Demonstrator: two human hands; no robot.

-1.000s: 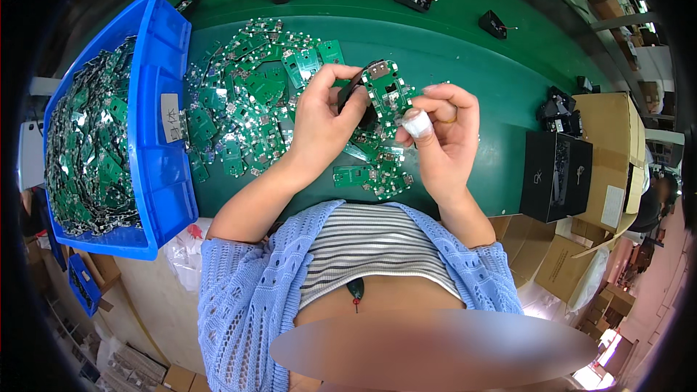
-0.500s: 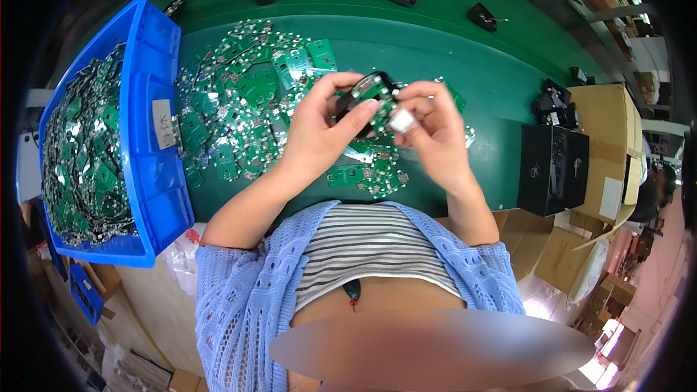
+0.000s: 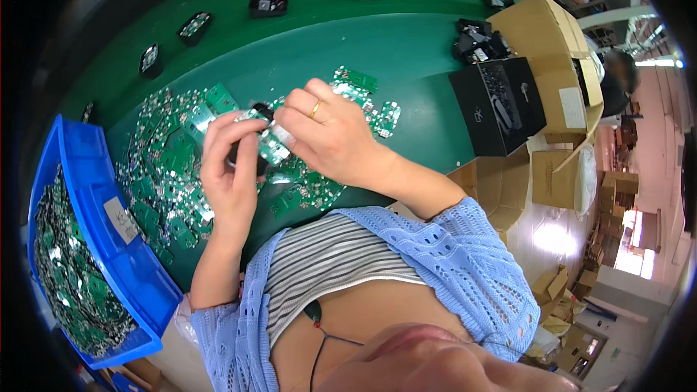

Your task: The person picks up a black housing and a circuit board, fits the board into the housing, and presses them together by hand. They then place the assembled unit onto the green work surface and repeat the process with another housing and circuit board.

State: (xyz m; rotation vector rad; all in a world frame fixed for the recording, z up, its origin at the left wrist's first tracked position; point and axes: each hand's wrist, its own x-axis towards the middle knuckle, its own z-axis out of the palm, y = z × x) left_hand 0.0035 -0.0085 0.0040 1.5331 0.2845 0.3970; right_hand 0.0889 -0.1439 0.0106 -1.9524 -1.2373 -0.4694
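Over the pile of circuit boards, my left hand [image 3: 231, 163] is closed around a black plastic housing [image 3: 262, 167], mostly hidden by the fingers. A green circuit board [image 3: 273, 148] sits at the housing's face. My right hand [image 3: 330, 134], back upward, has its fingers bent down over the board and presses or grips its edge; the fingertips are partly hidden. Something white, like tape, wraps one right finger, and a gold ring is on another. Below and to the left, loose green circuit boards [image 3: 170, 163] lie heaped on the green table [image 3: 421, 101].
A blue bin [image 3: 94, 189] full of circuit boards stands at left. Several black housings, one of them here [image 3: 268, 4], line the far green strip. At right are a black box [image 3: 501, 105], black parts [image 3: 479, 41] and a cardboard carton [image 3: 548, 51]. A person [image 3: 619, 80] is farther off.
My view has swung, so the table contents sit farther left. My right hand has turned its back upward and closed in over the board; the left still holds the housing.
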